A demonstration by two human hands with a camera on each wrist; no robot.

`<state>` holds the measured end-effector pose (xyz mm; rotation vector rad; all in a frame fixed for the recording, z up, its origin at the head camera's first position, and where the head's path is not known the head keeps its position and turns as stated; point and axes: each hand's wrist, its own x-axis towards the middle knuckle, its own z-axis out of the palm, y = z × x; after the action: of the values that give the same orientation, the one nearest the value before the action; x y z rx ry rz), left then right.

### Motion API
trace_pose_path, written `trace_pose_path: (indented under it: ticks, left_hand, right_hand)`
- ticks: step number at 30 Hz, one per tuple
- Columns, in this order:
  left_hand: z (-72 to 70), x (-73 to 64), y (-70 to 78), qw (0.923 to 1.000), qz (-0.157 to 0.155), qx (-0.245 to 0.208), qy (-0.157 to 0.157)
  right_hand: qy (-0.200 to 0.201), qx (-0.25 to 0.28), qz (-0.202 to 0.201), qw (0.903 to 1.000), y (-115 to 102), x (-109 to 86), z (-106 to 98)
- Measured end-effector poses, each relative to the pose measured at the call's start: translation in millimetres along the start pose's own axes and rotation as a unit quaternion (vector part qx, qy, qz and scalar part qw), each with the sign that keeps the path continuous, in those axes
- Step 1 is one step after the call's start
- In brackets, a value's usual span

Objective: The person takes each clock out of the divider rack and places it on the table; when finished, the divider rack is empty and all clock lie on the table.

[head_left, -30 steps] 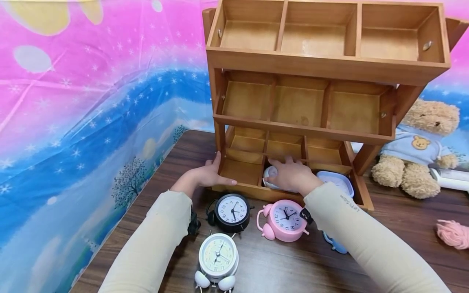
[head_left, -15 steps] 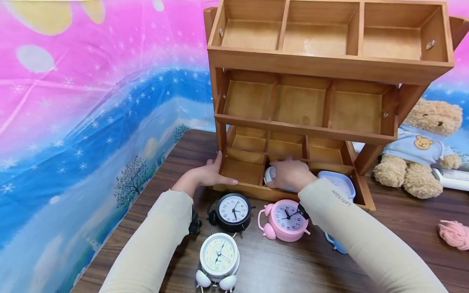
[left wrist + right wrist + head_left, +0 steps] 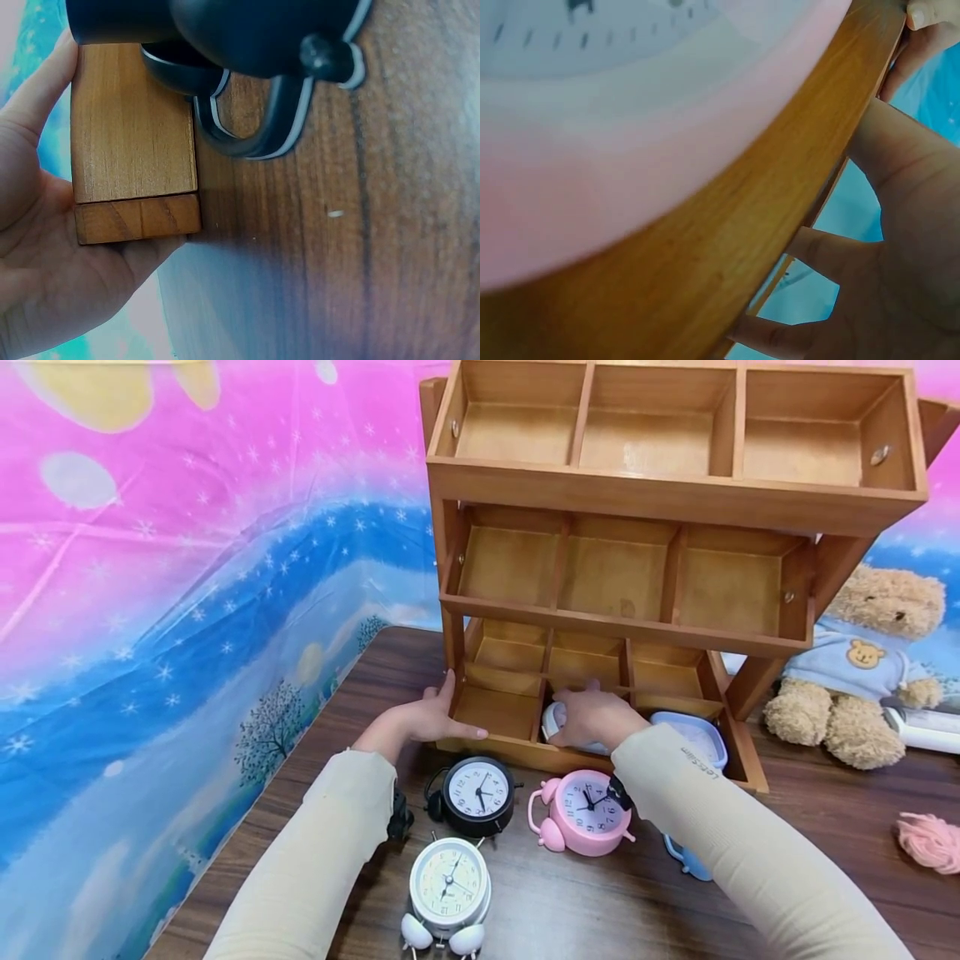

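Note:
My right hand reaches into the front middle compartment of the lowest tray of a wooden shelf, its fingers over a white rounded thing. Most of that thing is hidden under the hand. In the right wrist view, the spread fingers pass behind the tray's front rail. My left hand grips the tray's left corner, thumb lying along the front edge; the left wrist view shows its palm around the wooden end. A pale blue clock-like thing leans in the right compartment.
Before the tray stand a black alarm clock, a pink one and a white one. A blue one is mostly behind the right sleeve. At right are a teddy bear and pink yarn.
My right hand has shifted slightly at the white rounded thing, its thumb a little lower, and the right forearm has moved somewhat left. My left hand has stayed on the tray corner.

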<state>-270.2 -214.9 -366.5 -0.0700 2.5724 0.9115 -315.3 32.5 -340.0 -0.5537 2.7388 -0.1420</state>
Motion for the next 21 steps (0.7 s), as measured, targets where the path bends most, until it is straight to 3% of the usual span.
trace_pose_path:
  ticks: [9,21]
  left_hand:
    - [1.2,-2.0,2.4,1.0000,-0.004,0.003,-0.006]
    - [-1.2,-3.4,2.3,1.0000,-0.006,0.000,-0.004]
  right_hand:
    - [-0.008,-0.015,-0.004,0.9998,7,-1.5,-1]
    - [0.045,-0.017,-0.026,0.9985,5,-20.4,-18]
